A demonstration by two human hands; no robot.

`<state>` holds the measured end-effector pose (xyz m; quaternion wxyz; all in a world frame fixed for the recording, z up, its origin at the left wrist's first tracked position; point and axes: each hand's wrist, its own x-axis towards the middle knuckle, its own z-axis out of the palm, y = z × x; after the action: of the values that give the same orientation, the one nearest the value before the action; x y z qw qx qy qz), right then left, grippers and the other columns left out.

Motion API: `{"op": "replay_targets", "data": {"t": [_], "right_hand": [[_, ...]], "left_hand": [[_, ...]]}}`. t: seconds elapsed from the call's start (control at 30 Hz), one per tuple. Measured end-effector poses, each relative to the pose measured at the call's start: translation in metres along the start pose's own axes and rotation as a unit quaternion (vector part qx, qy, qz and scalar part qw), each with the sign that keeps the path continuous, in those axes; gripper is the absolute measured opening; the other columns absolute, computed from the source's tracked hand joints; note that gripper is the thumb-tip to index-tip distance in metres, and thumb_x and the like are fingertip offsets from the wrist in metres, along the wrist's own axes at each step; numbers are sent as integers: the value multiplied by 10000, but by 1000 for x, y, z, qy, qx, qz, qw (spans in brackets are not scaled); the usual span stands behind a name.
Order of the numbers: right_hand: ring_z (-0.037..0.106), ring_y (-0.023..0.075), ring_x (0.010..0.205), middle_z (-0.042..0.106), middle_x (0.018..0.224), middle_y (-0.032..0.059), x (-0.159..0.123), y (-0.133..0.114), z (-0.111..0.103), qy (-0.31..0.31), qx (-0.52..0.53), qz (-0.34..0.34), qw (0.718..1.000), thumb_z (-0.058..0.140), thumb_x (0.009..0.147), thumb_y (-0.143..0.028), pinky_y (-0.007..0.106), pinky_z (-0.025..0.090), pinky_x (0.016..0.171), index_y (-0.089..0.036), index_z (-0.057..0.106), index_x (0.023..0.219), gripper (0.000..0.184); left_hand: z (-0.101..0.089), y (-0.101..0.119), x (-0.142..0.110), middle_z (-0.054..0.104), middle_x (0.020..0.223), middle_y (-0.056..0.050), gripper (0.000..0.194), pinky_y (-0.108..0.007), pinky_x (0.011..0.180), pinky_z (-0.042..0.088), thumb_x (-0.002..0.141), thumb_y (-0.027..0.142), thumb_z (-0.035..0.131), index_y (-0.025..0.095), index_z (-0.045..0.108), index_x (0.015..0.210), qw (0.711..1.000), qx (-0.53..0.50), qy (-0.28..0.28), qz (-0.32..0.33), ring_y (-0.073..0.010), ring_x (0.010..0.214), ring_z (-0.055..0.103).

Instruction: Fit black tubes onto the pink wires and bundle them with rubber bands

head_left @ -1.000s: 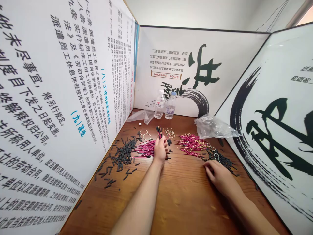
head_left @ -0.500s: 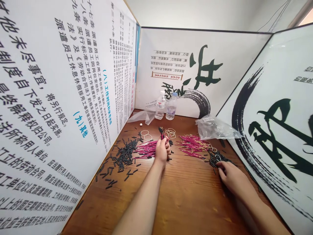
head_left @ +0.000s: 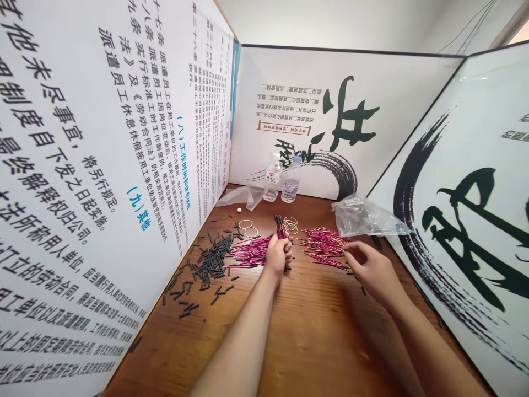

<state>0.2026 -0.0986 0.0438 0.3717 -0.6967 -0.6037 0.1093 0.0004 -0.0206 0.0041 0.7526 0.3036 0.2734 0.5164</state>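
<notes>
Brown table (head_left: pixel 314 331) runs beneath both forearms. Black tubes (head_left: pixel 212 259) lie heaped and scattered on the left. Well apart from each other, the hands differ: the right hand (head_left: pixel 370 270) is curled at the edge of the right pile (head_left: pixel 322 242) of pink sticks, and whether its fingertips pinch anything I cannot tell; the left hand (head_left: pixel 276 259) is clamped round a near-upright, dark-tipped bundle (head_left: pixel 281 223). The left pile (head_left: pixel 250 252) sits between it and the tubes. Beyond lie pale rings (head_left: pixel 243 230), a clear bag (head_left: pixel 363 216) and two bottles (head_left: pixel 271 182) before the back panel (head_left: pixel 289 66).
</notes>
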Motion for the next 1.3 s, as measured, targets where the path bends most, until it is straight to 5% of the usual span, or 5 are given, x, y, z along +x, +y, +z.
{"op": "replay_targets", "data": {"t": [0.17, 0.37, 0.5, 0.7, 1.3], "right_hand": [[593, 172, 760, 651, 831, 46, 41, -69, 61, 52, 302, -1, 952, 640, 722, -431, 314, 477, 728, -183, 602, 851, 281], [569, 154, 763, 618, 798, 29, 49, -89, 117, 109, 391, 13, 914, 610, 753, -376, 298, 474, 735, -183, 574, 851, 219], [578, 157, 798, 616, 840, 34, 48, -82, 117, 139, 401, 35, 905, 629, 742, -375, 305, 475, 769, -173, 579, 879, 248], [576, 161, 782, 617, 815, 27, 50, -80, 116, 81, 409, 53, 907, 643, 703, -364, 310, 479, 751, -171, 589, 846, 246], [583, 157, 731, 621, 798, 24, 51, -73, 123, 66, 403, 41, 912, 632, 721, -376, 313, 495, 718, -181, 579, 856, 243]], "left_hand": [[2, 0, -1, 278, 522, 112, 234, -161, 385, 80, 674, 266, 565, 211, 408, 840, 1000, 6, -17, -18, -16, 357, 167], [4, 1, -2, 278, 520, 117, 270, -151, 382, 99, 679, 290, 586, 217, 382, 839, 1000, 11, 7, -3, -15, 357, 181], [4, 1, -2, 295, 519, 114, 252, -153, 375, 108, 679, 282, 571, 214, 394, 844, 1000, 11, 1, -3, -15, 356, 182], [2, 0, 0, 298, 519, 114, 260, -155, 375, 111, 676, 284, 585, 213, 393, 835, 1000, 12, 15, 4, -16, 354, 188], [4, 1, -1, 299, 506, 117, 249, -163, 363, 103, 684, 282, 588, 212, 409, 842, 999, 18, 38, 24, -16, 340, 190]]}}
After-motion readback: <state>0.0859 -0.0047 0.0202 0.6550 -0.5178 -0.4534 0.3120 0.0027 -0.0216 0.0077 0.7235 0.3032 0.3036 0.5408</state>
